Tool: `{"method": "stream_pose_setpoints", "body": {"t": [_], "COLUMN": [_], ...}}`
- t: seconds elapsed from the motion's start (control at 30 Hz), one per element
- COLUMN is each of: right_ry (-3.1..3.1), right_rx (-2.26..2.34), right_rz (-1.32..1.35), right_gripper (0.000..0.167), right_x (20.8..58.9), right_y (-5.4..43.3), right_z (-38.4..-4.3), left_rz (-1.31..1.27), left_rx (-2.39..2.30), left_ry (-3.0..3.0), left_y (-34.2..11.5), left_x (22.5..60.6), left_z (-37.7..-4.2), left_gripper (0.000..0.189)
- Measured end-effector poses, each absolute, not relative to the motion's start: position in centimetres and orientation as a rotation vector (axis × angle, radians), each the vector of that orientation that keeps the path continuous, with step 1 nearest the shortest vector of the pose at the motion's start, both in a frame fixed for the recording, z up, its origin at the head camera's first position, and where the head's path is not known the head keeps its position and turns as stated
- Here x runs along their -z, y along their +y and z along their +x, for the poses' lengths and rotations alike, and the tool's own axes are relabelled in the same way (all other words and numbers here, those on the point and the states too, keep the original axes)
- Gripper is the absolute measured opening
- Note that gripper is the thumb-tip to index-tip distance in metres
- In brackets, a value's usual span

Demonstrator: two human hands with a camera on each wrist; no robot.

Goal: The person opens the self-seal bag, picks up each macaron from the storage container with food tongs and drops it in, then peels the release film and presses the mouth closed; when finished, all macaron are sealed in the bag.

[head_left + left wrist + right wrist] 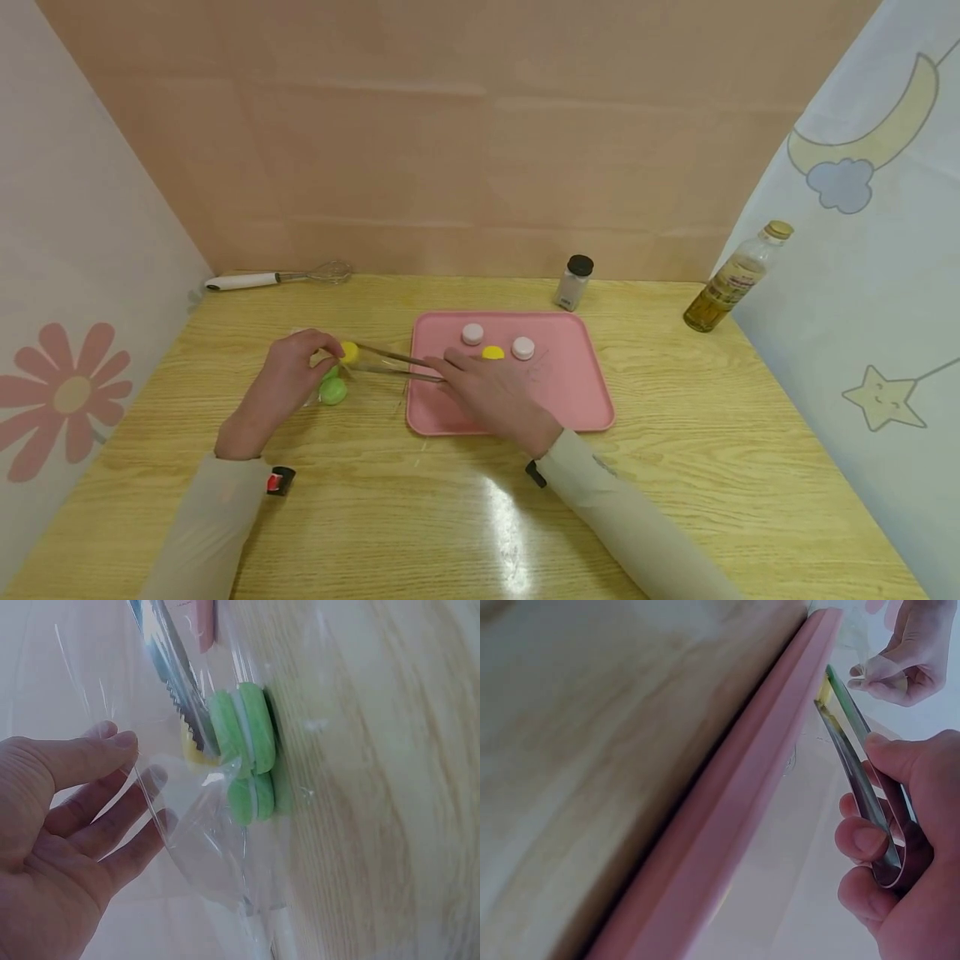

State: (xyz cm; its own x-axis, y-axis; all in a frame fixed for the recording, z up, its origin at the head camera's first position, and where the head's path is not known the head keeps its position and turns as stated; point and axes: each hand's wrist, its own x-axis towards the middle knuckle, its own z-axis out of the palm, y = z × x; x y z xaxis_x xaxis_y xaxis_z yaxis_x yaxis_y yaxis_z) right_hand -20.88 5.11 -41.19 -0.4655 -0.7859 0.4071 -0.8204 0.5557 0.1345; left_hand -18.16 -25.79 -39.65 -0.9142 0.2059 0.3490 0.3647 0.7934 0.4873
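My left hand (288,375) pinches the rim of a clear plastic bag (202,847) between thumb and fingers. Inside it, two green macarons (244,727) show in the left wrist view. My right hand (491,392) grips metal tongs (864,787), thumb on one arm and fingers on the other. The tongs reach left to the bag, with a yellow macaron (349,352) at their toothed tips; whether they clamp it, I cannot tell. Under my right hand lies a pink tray (566,400) bearing two pale macarons (522,347) and another yellow macaron (492,352).
At the back left of the wooden table (360,517) lies a whisk (247,282) with a white handle. A black-capped jar (572,290) stands just behind the tray. Farther right is a glass bottle (726,292) of yellowish liquid. Walls close in the back and both sides.
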Motion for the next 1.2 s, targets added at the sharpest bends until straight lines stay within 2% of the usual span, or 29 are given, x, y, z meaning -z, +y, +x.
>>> {"method": "stream_pose_setpoints", "body": {"t": [0.47,0.7,1.2], "right_ry": [-2.398,-2.422,-2.433], "right_rx": [-0.091,-0.092,-0.104], "right_rz": [1.274,1.242,1.213], "right_gripper": [0.043,0.037,0.038], "right_x": [41.1,41.0,40.9], "right_y": [3.5,2.7,3.2], "right_z": [-20.9,-20.8,-20.5], "left_rz": [-0.451,-0.455,-0.449], "left_rx": [0.820,0.822,0.837], "left_ry": [-2.697,-2.694,-2.687], "left_y": [-25.6,-25.6,-25.6], "left_x": [39.4,39.3,39.3], "left_z": [-18.1,-18.0,-18.0], "left_gripper": [0.010,0.010,0.010]}}
